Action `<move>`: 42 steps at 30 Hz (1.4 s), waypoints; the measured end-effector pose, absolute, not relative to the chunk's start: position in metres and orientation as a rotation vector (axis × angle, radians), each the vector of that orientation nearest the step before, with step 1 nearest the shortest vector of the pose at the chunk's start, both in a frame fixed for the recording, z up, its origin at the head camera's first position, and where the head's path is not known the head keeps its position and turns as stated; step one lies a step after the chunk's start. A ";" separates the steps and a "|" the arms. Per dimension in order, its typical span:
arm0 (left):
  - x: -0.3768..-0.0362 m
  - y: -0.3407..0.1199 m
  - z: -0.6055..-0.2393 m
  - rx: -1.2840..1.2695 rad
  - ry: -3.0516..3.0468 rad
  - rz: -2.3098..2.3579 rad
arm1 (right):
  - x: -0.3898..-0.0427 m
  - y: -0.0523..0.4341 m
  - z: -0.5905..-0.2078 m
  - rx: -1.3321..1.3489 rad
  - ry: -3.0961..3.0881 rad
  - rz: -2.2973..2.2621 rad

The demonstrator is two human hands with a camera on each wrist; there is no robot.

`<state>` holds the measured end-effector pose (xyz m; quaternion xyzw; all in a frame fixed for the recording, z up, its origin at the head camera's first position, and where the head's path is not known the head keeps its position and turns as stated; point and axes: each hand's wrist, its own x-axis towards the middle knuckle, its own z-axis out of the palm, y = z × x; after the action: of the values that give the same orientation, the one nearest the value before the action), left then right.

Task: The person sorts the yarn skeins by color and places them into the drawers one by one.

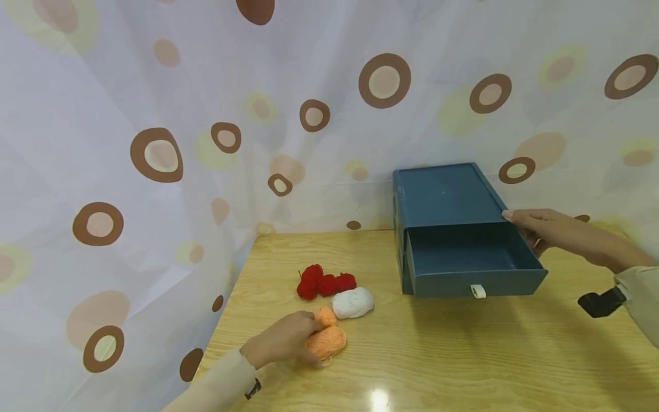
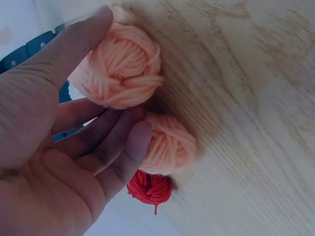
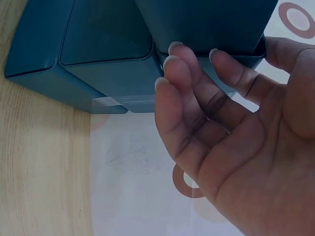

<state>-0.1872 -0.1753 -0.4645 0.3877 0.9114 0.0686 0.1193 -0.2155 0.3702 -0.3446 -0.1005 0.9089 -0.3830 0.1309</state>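
I see a light wooden table set against a white curtain printed with brown and yellow rings. My left hand lies at the near left, on two balls of peach yarn. In the left wrist view the thumb lies over the top of the larger peach ball and the fingers curl beneath it, so the hand is gripping that ball; the smaller peach ball touches the fingertips. Just beyond them lies a white yarn ball, and farther still a cluster of red yarn.

To the right, toward the far side, stands a dark blue drawer box with its drawer pulled out toward me — a small white tab sits on the drawer front. My right hand reaches in from the right to the box's right edge, where case and drawer meet. Its fingers are loosely bent and slightly apart, tips at the blue plastic — whether they actually press it I cannot tell.
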 end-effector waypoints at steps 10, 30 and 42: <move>-0.187 -0.174 -0.469 1.178 2.695 0.133 | -0.215 0.372 -0.346 -0.294 2.651 -1.115; -0.189 -0.170 -0.465 1.152 2.640 0.492 | -0.216 0.369 -0.345 -0.271 2.651 -1.131; -0.193 -0.167 -0.460 1.061 2.655 0.673 | -0.215 0.370 -0.344 -0.267 2.633 -1.140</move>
<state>-0.1927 -0.1674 -0.4597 0.3592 0.8992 0.2279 0.1019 -0.2154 0.3699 -0.3441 -0.0917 0.9060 -0.3924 0.1296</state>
